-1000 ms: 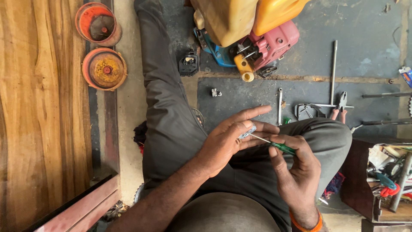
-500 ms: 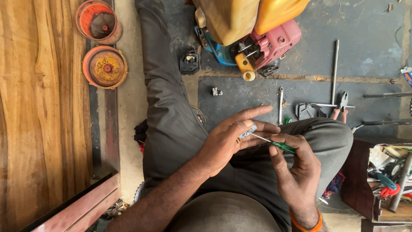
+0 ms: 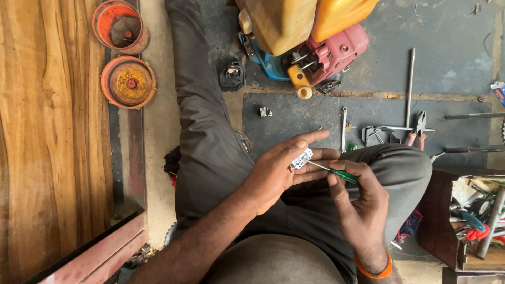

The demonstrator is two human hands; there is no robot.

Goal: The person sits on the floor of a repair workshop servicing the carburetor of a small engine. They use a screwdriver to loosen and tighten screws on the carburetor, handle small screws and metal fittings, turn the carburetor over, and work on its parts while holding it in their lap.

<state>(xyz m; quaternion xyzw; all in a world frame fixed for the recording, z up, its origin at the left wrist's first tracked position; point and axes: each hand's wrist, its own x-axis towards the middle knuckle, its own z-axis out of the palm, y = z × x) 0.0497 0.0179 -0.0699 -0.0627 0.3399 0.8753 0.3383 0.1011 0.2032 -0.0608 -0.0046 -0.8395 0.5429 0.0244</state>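
Observation:
My left hand (image 3: pixel 281 168) holds a small silvery metal part (image 3: pixel 301 159) between its fingers, above my lap. My right hand (image 3: pixel 360 202) grips a green-handled screwdriver (image 3: pixel 339 174), and the thin shaft reaches left so that its tip touches the metal part. Both hands hover over my grey trousers (image 3: pixel 210 142), with one leg stretched forward and the other knee bent to the right.
A small engine with a yellow tank and red cover (image 3: pixel 315 39) sits on the floor ahead. Two round orange parts (image 3: pixel 129 81) lie at left beside a wooden board (image 3: pixel 47 142). A spanner (image 3: pixel 343 129), pliers (image 3: pixel 419 126) and a long rod (image 3: pixel 410 87) lie nearby. An open toolbox (image 3: pixel 468 221) stands at right.

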